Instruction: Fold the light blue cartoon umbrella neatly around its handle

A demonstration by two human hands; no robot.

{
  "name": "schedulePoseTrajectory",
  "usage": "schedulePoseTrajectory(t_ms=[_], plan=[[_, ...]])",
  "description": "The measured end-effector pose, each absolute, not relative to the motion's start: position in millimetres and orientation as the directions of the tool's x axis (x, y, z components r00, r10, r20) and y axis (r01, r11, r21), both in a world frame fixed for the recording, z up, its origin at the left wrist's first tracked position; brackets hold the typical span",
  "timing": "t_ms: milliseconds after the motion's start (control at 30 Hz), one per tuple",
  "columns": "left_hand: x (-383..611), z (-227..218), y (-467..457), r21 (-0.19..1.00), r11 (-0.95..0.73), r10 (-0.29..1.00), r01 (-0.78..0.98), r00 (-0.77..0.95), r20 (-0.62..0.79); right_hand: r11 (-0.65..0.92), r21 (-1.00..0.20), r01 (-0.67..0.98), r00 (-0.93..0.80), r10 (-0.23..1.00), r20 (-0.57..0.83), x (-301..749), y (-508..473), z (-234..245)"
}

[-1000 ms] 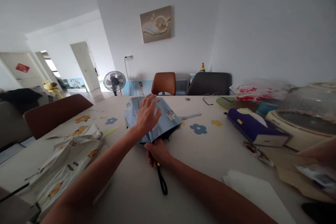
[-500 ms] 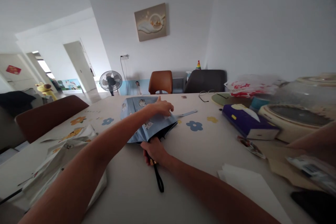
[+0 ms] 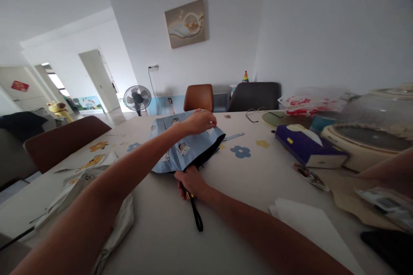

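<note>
A folding umbrella [image 3: 182,154] lies in front of me on the table, its light-blue canopy printed with white cartoon animals, loosely folded and dark inside. Wrapped round the handle end is my right hand [image 3: 192,182]; a black wrist loop [image 3: 197,217] hangs below it. My left hand [image 3: 201,121] reaches across to the canopy's far right side, its fingers curled closed at the fabric, their tips partly hidden. The light-blue closing strap [image 3: 234,136] sticks out to the right on the tabletop.
A purple tissue box [image 3: 309,146], eyeglasses [image 3: 254,116], a plastic bag [image 3: 309,102] and white paper [image 3: 309,227] lie to the right on the table [image 3: 238,206]. Another person's arm [image 3: 390,165] shows at the right edge. A crumpled pale bag [image 3: 74,189] lies left.
My left hand has turned over and its fingers have curled in at the canopy. The canopy's right edge has lifted and spread to the right. My right hand keeps its grip.
</note>
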State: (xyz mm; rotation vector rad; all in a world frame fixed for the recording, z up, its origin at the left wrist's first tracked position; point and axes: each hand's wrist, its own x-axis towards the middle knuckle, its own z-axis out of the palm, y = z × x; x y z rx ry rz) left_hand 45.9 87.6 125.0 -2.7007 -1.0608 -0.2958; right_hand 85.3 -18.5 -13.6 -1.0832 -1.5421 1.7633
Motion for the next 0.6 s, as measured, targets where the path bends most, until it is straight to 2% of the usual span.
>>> schedulePoseTrajectory(t_ms=[100,233,433,600], plan=[[39.7,127.8,76.0,-0.114,-0.717,0.625,0.688,0.706,0.334,-0.182,-0.977,0.109,-0.512,0.832,-0.212,86.0,-19.7,-11.4],[38.1,115.4,60.5,-0.137,-0.684,0.665,0.716,0.69,0.285,-0.162,-0.98,0.113,-0.515,0.834,-0.197,86.1,-19.9,-11.1],[52.2,80.4,50.7,-0.262,-0.619,0.739,0.74,0.662,0.125,-0.166,-0.98,0.105,-0.519,0.832,-0.197,84.7,-16.9,-15.5],[65.4,52.7,64.3,-0.364,-0.523,0.783,0.771,0.604,0.153,-0.205,-0.975,0.091,-0.51,0.831,-0.222,84.2,-17.8,-14.8]])
